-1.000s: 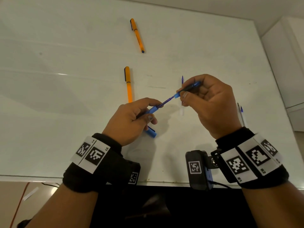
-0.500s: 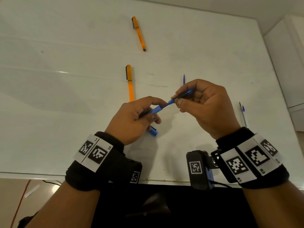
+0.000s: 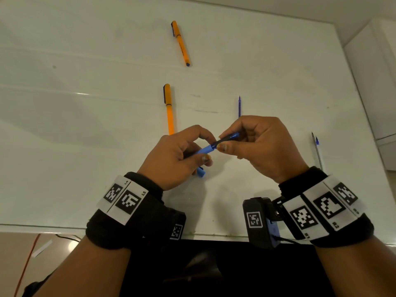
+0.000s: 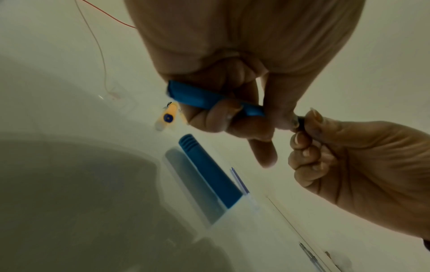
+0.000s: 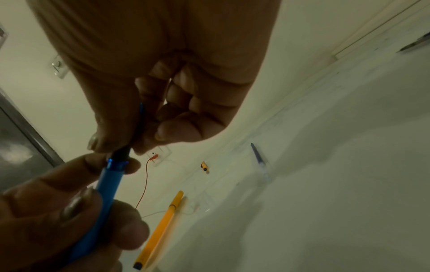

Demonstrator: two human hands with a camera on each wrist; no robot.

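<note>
Above the white table [image 3: 85, 146], my left hand [image 3: 206, 149] grips a light blue pen barrel [image 3: 204, 150] between thumb and curled fingers. My right hand [image 3: 224, 141] pinches the pen's dark front section [image 3: 228, 138], whose end sits at the barrel's mouth. The left wrist view shows the barrel [image 4: 197, 99] in my fingers and the right hand [image 4: 360, 165] meeting it. From the right wrist, the dark section [image 5: 121, 152] enters the barrel [image 5: 107, 185]. A blue cap [image 3: 201, 171] lies on the table under my left hand, also visible as the cap [image 4: 209, 171].
Two orange pens lie on the table, one far [image 3: 181, 42] and one nearer [image 3: 169, 110]. A loose blue refill [image 3: 239, 106] lies beyond my right hand, and two more refills [image 3: 317, 151] lie at the right. The table's front edge [image 3: 128, 230] is near my wrists.
My hands have come together. The thin refill that showed between the barrel and the front section has slid into the barrel, and the gap has closed.
</note>
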